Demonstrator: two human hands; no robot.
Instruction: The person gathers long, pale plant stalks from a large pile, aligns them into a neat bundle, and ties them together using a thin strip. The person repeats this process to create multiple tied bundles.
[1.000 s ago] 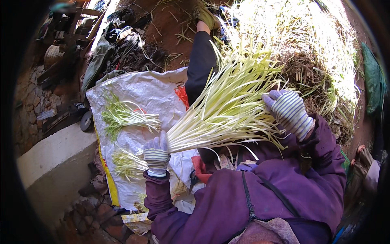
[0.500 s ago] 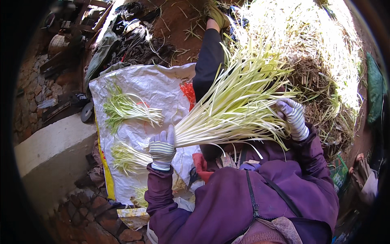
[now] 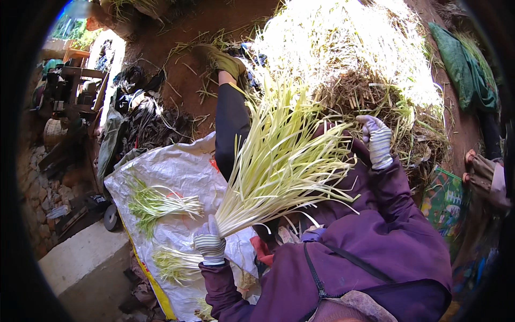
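Note:
My left hand (image 3: 210, 242), in a striped knit glove, is closed around the white stem ends of a large bunch of garlic chives (image 3: 284, 166). Its long, pale yellow-green leaves fan up and to the right over my lap. My right hand (image 3: 377, 141), gloved alike, is raised just right of the leaf tips. The fingers are curled, and whatever they may hold is hidden. Left of the held bunch, a smaller tied bunch of chives (image 3: 163, 205) lies on a white plastic sheet (image 3: 166, 172). Nearer me on that sheet is another small bunch (image 3: 177, 264).
A large heap of straw and dry leaves (image 3: 375, 70) rises at the far right, partly sunlit. Dark rags (image 3: 145, 107) lie beyond the sheet. A pale concrete ledge (image 3: 86, 257) borders its left side. A green sack (image 3: 464, 70) lies at far right.
My right hand has come away from the leaf tips, which hang loose. The bunch has tipped more upright in my left hand. The whole view has shifted.

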